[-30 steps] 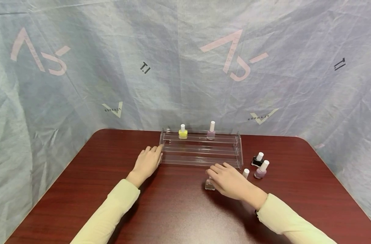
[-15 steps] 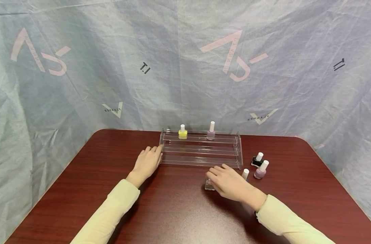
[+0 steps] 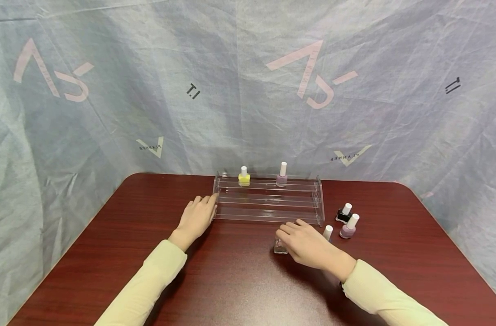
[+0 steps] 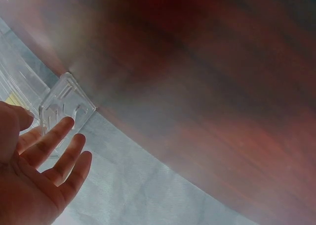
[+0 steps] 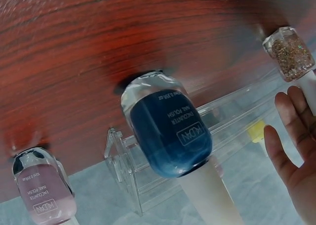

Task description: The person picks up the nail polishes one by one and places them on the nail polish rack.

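Observation:
My left hand (image 3: 197, 219) rests at the left end of a clear acrylic rack (image 3: 268, 213), its fingers mostly straight beside the end panel (image 4: 66, 104). On the table before the rack, my right hand (image 3: 307, 242) holds a glitter nail polish bottle (image 5: 291, 54) by its white cap; thumb and index finger are out of the right wrist view. That bottle stands upright. Behind the right hand is a blue nail polish bottle (image 5: 170, 128), mostly hidden in the head view. On the rack's top tier stand a yellow bottle (image 3: 244, 178) and a lilac bottle (image 3: 282, 179).
Right of the rack stand a black nail polish bottle (image 3: 343, 215) and another lilac bottle (image 3: 347, 231). A small dark thing (image 3: 342, 287) shows partly from under the right sleeve. Grey printed cloth (image 3: 248, 90) hangs behind the brown table (image 3: 231, 290).
Almost nothing differs. The right hand has shifted very slightly at the glitter bottle; the left hand stays at the rack's end.

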A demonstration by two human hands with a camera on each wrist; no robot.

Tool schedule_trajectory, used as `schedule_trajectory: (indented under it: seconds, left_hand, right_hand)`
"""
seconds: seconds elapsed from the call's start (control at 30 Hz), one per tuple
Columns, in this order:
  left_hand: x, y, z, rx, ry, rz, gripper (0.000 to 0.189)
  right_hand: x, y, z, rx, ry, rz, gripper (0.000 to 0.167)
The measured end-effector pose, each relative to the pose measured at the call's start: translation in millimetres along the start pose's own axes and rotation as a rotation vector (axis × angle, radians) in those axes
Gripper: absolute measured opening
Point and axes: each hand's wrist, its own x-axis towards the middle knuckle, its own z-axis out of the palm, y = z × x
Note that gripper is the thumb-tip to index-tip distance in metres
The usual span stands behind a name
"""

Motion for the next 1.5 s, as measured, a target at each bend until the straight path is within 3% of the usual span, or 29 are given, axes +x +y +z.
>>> schedule_trajectory:
  seconds: [0.7,1.5]
  left_hand:
    - [-0.9,0.9,0.9,0.001,0.001,0.003,0.035]
    - [0.6,-0.3,0.7,-0.006,-0.016,-0.005,0.037]
  right_hand:
    - [5.0,1,-4,-0.009,-0.005,-0.012,0.010]
    - [36.3,7,-6,-0.038,0.037,-0.061,0.008]
